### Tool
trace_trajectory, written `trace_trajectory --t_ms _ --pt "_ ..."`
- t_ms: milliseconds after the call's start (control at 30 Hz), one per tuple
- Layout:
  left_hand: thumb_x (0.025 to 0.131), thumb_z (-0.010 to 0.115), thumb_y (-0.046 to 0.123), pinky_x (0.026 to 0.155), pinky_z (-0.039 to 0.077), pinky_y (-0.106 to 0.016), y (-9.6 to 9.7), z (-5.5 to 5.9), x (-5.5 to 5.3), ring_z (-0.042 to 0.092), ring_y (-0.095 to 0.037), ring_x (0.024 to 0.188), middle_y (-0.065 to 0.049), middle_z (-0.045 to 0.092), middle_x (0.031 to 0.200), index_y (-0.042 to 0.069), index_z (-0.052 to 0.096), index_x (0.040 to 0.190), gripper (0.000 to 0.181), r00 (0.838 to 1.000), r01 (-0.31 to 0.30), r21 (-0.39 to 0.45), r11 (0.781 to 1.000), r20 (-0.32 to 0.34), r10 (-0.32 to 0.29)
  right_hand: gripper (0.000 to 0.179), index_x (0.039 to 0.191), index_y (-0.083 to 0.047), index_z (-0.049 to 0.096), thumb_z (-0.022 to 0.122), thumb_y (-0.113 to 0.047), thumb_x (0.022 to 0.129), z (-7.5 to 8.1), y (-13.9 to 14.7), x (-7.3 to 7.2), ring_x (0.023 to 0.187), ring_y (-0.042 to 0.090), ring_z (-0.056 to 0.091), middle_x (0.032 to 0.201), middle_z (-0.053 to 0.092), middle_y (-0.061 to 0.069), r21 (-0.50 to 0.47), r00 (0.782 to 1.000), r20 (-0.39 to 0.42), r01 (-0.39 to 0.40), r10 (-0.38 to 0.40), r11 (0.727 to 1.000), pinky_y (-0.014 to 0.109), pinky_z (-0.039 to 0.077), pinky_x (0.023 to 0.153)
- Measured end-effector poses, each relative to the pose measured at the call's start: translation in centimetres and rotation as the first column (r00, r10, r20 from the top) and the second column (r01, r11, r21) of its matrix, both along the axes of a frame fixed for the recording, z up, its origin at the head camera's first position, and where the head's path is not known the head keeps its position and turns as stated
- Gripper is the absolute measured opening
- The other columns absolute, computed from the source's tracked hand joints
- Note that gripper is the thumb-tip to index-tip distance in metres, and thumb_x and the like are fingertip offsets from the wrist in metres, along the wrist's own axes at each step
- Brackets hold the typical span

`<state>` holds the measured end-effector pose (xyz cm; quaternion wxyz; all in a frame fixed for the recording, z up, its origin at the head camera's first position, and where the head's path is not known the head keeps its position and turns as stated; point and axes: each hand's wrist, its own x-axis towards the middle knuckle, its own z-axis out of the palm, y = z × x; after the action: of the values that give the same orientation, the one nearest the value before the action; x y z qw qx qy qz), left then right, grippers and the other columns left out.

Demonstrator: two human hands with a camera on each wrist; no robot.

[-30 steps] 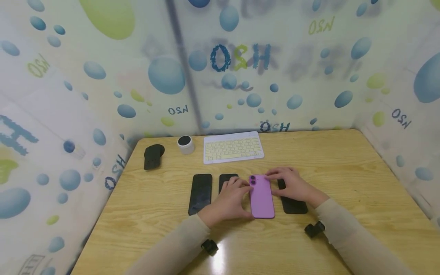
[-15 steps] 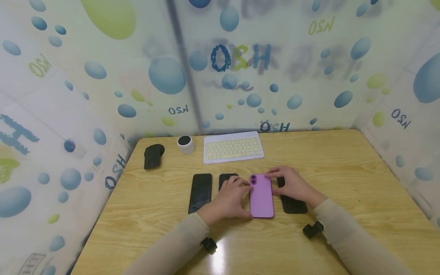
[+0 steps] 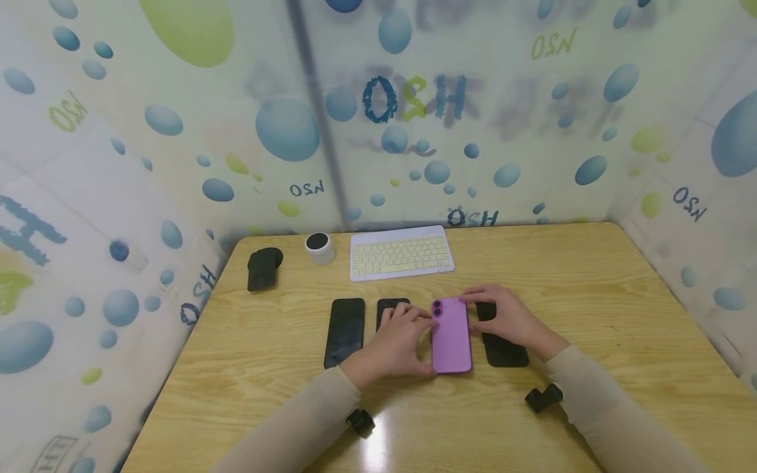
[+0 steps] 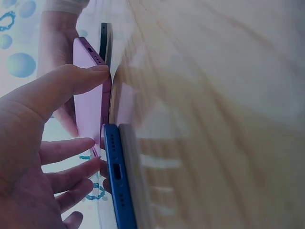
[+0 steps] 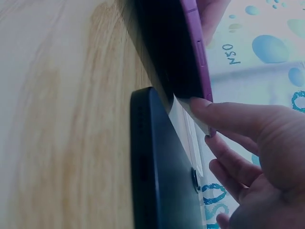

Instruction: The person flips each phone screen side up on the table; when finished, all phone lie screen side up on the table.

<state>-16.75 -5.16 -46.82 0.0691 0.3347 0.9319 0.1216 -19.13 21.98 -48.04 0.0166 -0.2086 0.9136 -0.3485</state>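
Observation:
In the head view a purple phone [image 3: 451,336] lies back up between my hands, its twin cameras at the top left. My left hand [image 3: 397,345] holds its left side, thumb at the bottom corner and index finger higher along the edge. At the top right corner and right edge, my right hand [image 3: 507,320] pinches the phone between thumb and fingers. The right wrist view shows its dark screen side [image 5: 176,47] tilted up off the table. A black phone [image 3: 505,351] sits under the right hand; a blue-edged phone [image 4: 118,176] is partly hidden by the left.
Another black phone [image 3: 345,333] lies to the left. Behind stand a white keyboard [image 3: 402,255], a white round container with a dark top [image 3: 320,249] and a black object [image 3: 263,270]. Patterned curtains [image 3: 508,131] surround the wooden table [image 3: 591,282].
The purple phone has risen slightly, with its right side lifting, as my right hand shifts up a little. The left hand stays nearly in place.

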Motion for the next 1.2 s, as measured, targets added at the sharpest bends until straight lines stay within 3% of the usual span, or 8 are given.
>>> trace_trajectory --t_ms 233,500,733,933,1200 --pt "0.07 0.087 0.061 0.106 0.033 -0.046 0.3 0.3 0.2 0.042 -0.021 0.134 0.002 0.057 0.148 0.024 0.059 0.146 0.09 1.0 0.014 0.004 1.0 -0.002 -0.014 0.054 0.132 -0.013 0.071 0.089 -0.016 0.081 0.7 0.0 0.3 0.134 0.042 0.054 0.138 0.066 0.013 -0.047 0.999 0.013 0.031 -0.03 0.998 0.066 0.037 0.112" --pt "0.07 0.086 0.064 0.104 0.034 -0.045 0.3 0.4 0.1 0.044 -0.02 0.132 0.003 0.058 0.148 0.025 0.054 0.15 0.094 1.0 0.022 0.001 1.0 -0.018 -0.022 0.055 0.132 -0.015 0.071 0.089 -0.014 0.08 1.0 -0.4 0.3 0.133 0.038 0.055 0.138 0.067 0.011 -0.102 0.999 -0.041 0.029 -0.034 0.994 0.065 0.036 0.113" --pt "0.07 0.088 0.06 0.1 0.034 -0.041 0.0 0.2 0.2 0.046 -0.017 0.127 0.006 0.059 0.147 0.025 0.052 0.151 0.095 1.0 0.013 0.087 0.996 0.017 -0.015 0.055 0.131 -0.015 0.07 0.09 -0.015 0.08 1.4 -0.9 0.5 0.133 0.036 0.057 0.139 0.067 0.01 -0.139 0.998 -0.054 0.003 -0.011 0.99 0.063 0.038 0.112" --pt "0.071 0.09 0.056 0.099 0.032 -0.038 -0.2 0.8 0.3 0.043 -0.014 0.124 0.01 0.057 0.149 0.025 0.049 0.152 0.096 0.997 0.005 0.167 0.986 0.07 -0.017 0.056 0.132 -0.015 0.071 0.091 -0.019 0.079 1.7 -1.5 0.6 0.134 0.036 0.056 0.139 0.067 0.009 -0.156 0.997 -0.077 -0.026 0.014 0.987 0.064 0.038 0.112" --pt "0.071 0.09 0.057 0.101 0.033 -0.042 -0.7 1.7 0.2 0.044 -0.017 0.126 0.012 0.056 0.15 0.024 0.049 0.152 0.097 0.998 0.014 0.227 0.974 0.062 -0.029 0.057 0.13 -0.016 0.071 0.092 -0.021 0.077 1.6 -2.5 0.3 0.132 0.034 0.058 0.138 0.067 0.007 -0.146 0.992 -0.122 -0.035 0.018 0.989 0.062 0.04 0.111"
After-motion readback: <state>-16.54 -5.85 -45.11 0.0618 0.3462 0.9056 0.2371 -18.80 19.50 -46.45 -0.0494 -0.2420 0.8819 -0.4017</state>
